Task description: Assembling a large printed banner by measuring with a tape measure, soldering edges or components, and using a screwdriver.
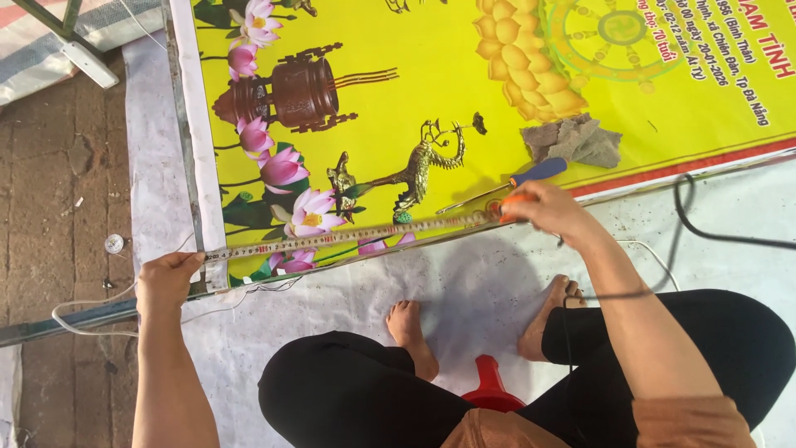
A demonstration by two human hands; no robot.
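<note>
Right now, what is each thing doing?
Yellow measuring tape: pulled out straight along the banner's edge.
Left hand: pinching the tape's end.
Right hand: gripping the tape's orange case.
Blue-handled screwdriver: lying flat on the yellow printed banner.
Grey crumpled rag: lying loose.

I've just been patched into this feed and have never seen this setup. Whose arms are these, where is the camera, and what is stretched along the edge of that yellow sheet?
The one picture comes from a camera on a person's head, looking down at their own bare arms, black-trousered knees and bare feet. They sit on a small red plastic stool over a white ground sheet. The left hand pins one end of a yellowish measuring tape at the corner of a large yellow printed banner with pink lotus flowers. The right hand holds the tape's orange case end. On the banner lie a blue-handled screwdriver and a crumpled grey rag. A black cable runs at right.
</note>
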